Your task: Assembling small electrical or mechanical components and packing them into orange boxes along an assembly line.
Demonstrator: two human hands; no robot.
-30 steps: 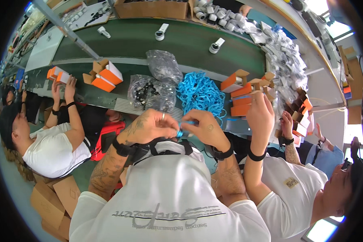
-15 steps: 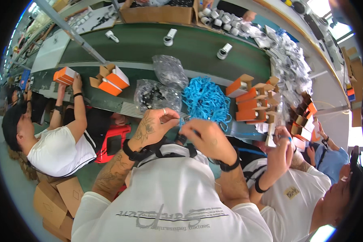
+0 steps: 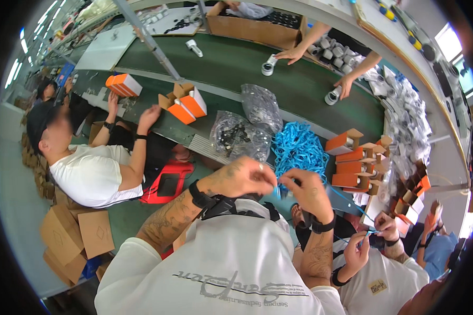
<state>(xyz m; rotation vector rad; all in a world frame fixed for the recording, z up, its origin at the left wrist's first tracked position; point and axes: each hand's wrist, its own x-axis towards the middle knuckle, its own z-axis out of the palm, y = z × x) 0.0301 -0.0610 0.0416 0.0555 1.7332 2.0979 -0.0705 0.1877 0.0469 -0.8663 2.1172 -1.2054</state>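
My left hand (image 3: 244, 178), with a ring and a black wristband, is closed in a pinch in front of my chest. Close to its fingertips my right hand (image 3: 309, 190) also pinches, thumb against fingers. A short bit of blue strap (image 3: 277, 191) shows between the two hands; most of it is hidden by my fingers. Just beyond them lies a tangled heap of blue straps (image 3: 301, 149). Clear plastic bags, one holding small black parts (image 3: 234, 135) and another with pale contents (image 3: 261, 107), sit left of the heap.
Orange-and-white boxes (image 3: 352, 155) stand open to the right, more boxes (image 3: 184, 105) to the left. Across the green conveyor belt (image 3: 220, 65), another person's hands (image 3: 294, 54) touch white devices. Co-workers sit on both sides; the right one holds a blue strap (image 3: 370, 231).
The whole view has shifted, with the scene moving right. Another person's hands now reach onto the belt. The left co-worker's one hand has left the orange box. My hands stay pinched close together.
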